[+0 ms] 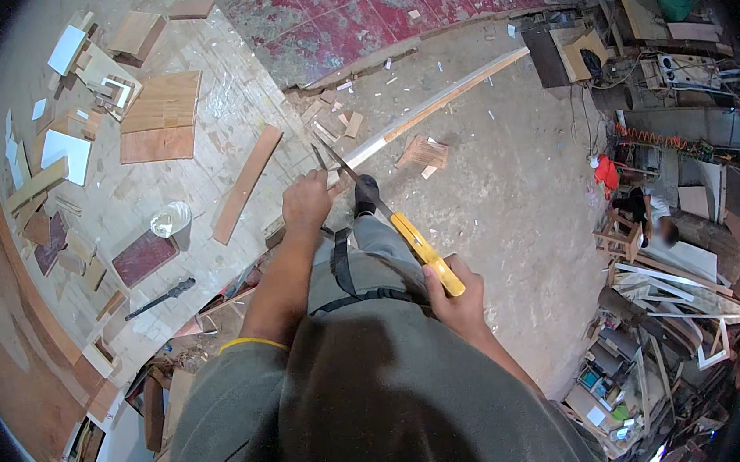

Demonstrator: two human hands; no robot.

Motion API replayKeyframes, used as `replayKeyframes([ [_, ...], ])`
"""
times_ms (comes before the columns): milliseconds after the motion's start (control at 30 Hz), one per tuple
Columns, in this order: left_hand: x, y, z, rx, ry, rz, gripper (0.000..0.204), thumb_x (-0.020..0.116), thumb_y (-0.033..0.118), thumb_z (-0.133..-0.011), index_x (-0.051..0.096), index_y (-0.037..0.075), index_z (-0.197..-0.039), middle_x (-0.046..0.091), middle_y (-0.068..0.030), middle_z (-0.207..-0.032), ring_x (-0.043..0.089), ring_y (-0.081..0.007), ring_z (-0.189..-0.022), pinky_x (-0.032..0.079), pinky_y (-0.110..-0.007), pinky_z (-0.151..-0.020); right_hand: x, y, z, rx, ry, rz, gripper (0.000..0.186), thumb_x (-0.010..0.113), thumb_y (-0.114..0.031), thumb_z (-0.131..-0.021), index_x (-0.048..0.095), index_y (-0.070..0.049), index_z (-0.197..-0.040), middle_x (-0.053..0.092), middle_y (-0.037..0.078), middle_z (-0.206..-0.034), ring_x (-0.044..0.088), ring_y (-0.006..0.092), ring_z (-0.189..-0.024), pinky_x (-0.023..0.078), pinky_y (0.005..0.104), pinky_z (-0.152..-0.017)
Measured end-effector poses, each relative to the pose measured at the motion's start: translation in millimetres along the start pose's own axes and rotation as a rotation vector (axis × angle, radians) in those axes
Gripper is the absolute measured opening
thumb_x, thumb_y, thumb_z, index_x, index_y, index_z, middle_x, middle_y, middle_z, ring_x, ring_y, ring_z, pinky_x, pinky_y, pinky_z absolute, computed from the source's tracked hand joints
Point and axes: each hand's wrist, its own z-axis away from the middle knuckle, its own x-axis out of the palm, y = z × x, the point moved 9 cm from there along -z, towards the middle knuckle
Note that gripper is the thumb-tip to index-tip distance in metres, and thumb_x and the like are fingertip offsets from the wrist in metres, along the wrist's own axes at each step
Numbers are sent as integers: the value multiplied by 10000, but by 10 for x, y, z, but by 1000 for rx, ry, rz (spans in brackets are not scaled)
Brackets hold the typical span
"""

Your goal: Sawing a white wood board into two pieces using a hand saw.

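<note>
A handsaw (417, 243) with a yellow handle is gripped by my right hand (459, 298), low in front of my body. Its thin blade slants up and to the left. The blade crosses a long, narrow wooden strip (455, 96) close to the strip's near end. My left hand (306, 199) is closed at that end, beside the worktable's edge, with the fingertips partly hidden. From there the strip runs away to the far right. My dark shoe (367, 193) shows beneath the saw blade.
The pale worktable (226, 94) on the left carries a brown board (247, 184), a white tub (171, 218), a dark clamp-like tool (160, 299) and several wood pieces. Offcuts (423, 152) lie on the concrete floor. At the right, a person (655, 219) is among stacked timber.
</note>
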Motion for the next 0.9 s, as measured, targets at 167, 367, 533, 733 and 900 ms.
replayKeyframes([
  [167, -3, -2, 18, -1, -25, -13, 545, 577, 587, -910, 678, 53, -947, 700, -121, -888, 702, -319, -854, 575, -462, -690, 5, -123, -66, 0, -26, 63, 256, 730, -193, -932, 592, -13, -812, 609, 152, -628, 646, 228, -548, 472, 334, -520],
  [367, 25, 16, 10, 18, 5, -16, 557, 574, 598, -907, 682, 53, -950, 701, -116, -889, 705, -310, -852, 578, -452, -681, -52, -47, 135, 9, -20, -2, 236, 686, -146, -967, 573, -1, -820, 573, 62, -633, 526, 79, -602, 414, 280, -535],
  [533, 24, -16, -7, -8, -33, -22, 545, 581, 588, -909, 685, 55, -952, 704, -118, -897, 706, -308, -862, 578, -454, -687, -42, -165, 55, -25, -47, 75, 228, 681, -141, -968, 574, 0, -824, 568, 72, -626, 525, 86, -588, 422, 286, -534],
  [733, 12, -14, 11, -20, -12, -5, 498, 597, 548, -919, 690, 59, -945, 707, -126, -904, 704, -321, -879, 575, -462, -706, -103, -180, 198, -47, -33, 69, 236, 688, -150, -966, 574, -4, -821, 566, 68, -627, 518, 89, -588, 418, 286, -532],
  [900, -5, -48, -77, -7, -42, 13, 485, 602, 536, -918, 687, 59, -946, 707, -124, -897, 705, -326, -871, 574, -467, -699, -122, -155, 98, 25, -6, 28, 245, 737, -184, -926, 590, -16, -826, 603, 153, -638, 602, 204, -528, 459, 334, -516],
])
